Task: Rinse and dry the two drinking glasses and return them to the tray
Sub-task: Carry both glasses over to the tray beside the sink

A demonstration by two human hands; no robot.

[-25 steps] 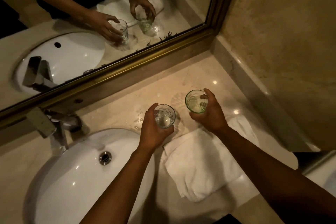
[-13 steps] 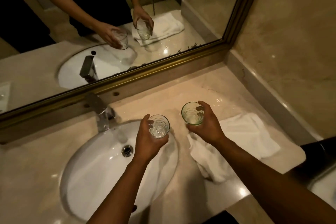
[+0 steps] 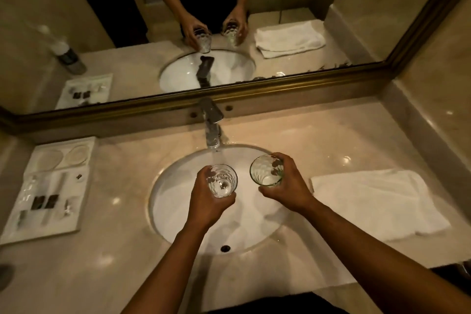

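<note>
My left hand (image 3: 207,201) grips a clear ribbed drinking glass (image 3: 222,181) upright over the middle of the white oval sink (image 3: 173,196). My right hand (image 3: 286,186) holds a second, greenish glass (image 3: 266,171) upright above the sink's right rim. Both glasses sit just in front of the chrome faucet (image 3: 212,122), whose spout points down at the basin. A white tray (image 3: 15,229) lies at the left on the counter, with two round coasters at its far end and small toiletries.
A folded white towel (image 3: 377,201) lies on the marble counter right of the sink. A gold-framed mirror (image 3: 229,89) runs along the back and reflects the scene. A marble wall closes off the right side. The counter's front edge is near my body.
Both hands carried the glasses leftward from over the towel to above the sink. The view shifted left, bringing the tray into sight.
</note>
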